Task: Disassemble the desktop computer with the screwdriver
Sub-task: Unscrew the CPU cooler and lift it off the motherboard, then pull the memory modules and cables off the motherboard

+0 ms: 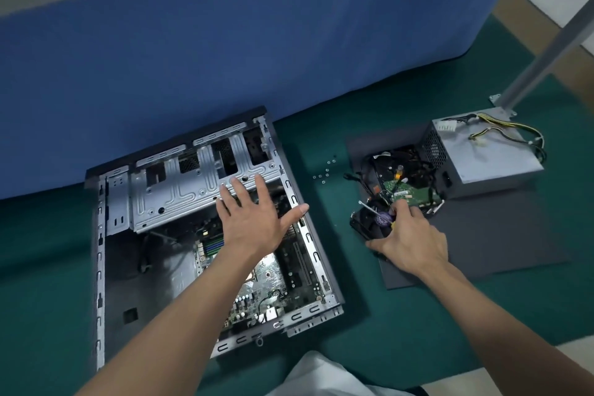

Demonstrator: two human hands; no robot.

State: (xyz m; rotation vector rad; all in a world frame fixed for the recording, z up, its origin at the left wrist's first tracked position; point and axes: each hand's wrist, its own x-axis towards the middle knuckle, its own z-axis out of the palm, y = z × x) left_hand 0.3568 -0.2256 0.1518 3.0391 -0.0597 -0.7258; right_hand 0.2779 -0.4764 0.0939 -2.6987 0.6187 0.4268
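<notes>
— Where is the case?

— The case (100,267) lies open on its side on the green mat (369,325), close before a blue partition (257,42). Its board (270,280) sits in the bottom, and a metal cage (173,196) spans the far end.

— And the left hand?

— The left hand (254,219) is over the case, fingers straight and spread above the cage's near edge, thumb out toward the right rail. It holds nothing. Whether it touches the metal I cannot tell.

— The screwdriver?

— The screwdriver (382,218) is in the right hand (414,244), to the right of the case. The fingers curl round its purple-and-yellow handle, and the shaft points up and left.

— What is under that hand?

— A black fan (366,223), with the thumb at its near edge. Just behind it lies a drive (414,193), green circuit face up, among black cables. All of this rests on a gray panel (501,235) lying flat on the mat.

— Anything else?

— A gray power supply (495,154) stands on the panel's far corner, yellow-and-black wires draped over its top. A few small screws (324,170) lie loose on the mat between case and panel.
</notes>
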